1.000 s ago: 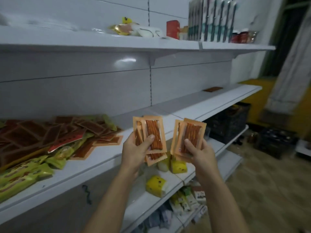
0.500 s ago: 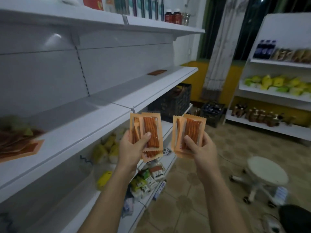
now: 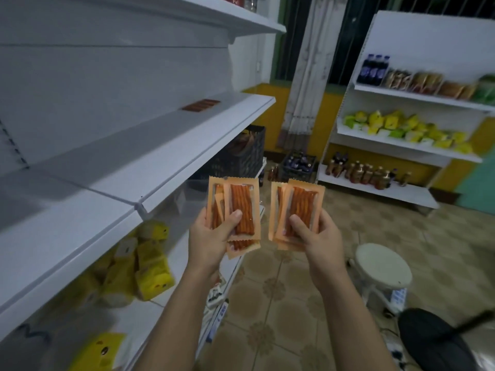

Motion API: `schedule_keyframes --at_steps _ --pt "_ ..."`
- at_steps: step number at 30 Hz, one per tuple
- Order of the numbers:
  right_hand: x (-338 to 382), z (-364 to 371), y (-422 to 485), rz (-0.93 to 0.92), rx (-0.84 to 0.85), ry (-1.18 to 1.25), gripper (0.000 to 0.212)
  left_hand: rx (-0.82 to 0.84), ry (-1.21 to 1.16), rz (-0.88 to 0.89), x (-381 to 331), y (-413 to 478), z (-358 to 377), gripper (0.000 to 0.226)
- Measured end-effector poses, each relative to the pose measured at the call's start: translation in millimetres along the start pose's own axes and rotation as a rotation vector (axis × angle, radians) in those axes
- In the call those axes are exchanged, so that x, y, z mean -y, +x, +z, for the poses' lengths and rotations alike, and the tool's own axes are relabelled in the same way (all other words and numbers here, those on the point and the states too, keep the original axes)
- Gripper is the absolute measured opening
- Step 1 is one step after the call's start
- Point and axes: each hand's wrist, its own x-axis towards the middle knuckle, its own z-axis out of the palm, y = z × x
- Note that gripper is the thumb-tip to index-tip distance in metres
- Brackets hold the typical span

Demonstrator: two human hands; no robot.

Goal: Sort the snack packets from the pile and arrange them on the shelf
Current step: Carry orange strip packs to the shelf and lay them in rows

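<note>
My left hand (image 3: 211, 236) grips a fanned stack of orange snack packets (image 3: 242, 202) with red sticks showing through clear windows, thumb pressed on the front one. My right hand (image 3: 320, 235) holds a second, smaller stack of the same orange packets (image 3: 302, 204), thumb on top. Both stacks are upright in the air, just right of the white middle shelf (image 3: 171, 156). One brown packet (image 3: 201, 105) lies flat near the far end of that shelf. The pile itself is out of view.
Yellow packets (image 3: 150, 266) lie on the lower shelf at left. A dark crate (image 3: 242, 153) stands beyond the shelf end. A white stool (image 3: 383, 266) and a black object (image 3: 439, 341) sit on the tiled floor at right. Another stocked rack (image 3: 409, 124) lines the far wall.
The view has swung right along the shelf, so the pile has left the frame and the shelf's far end is closer. Both hands keep the same hold on their packets.
</note>
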Motion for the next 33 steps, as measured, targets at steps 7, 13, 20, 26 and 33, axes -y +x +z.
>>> schedule_keyframes --at_steps 7,13,20,26,33 --pt "-13.6 24.0 99.0 0.048 0.012 -0.009 0.023 0.018 -0.053 -0.028 12.1 103.2 34.6 0.028" --pt "-26.1 20.3 155.3 0.085 0.002 0.014 0.025 0.045 -0.02 -0.055 26.8 161.8 58.8 0.03" --pt "-42.3 18.7 239.2 0.088 0.052 0.037 0.025 0.015 0.023 -0.016 38.2 226.5 96.3 0.034" --pt "-57.2 10.7 337.1 0.101 0.15 0.115 0.024 -0.089 0.098 0.035 53.0 295.6 142.1 0.028" --pt "-61.6 0.4 466.7 0.138 0.293 0.177 0.025 -0.207 0.156 0.055 57.2 383.2 211.8 0.03"
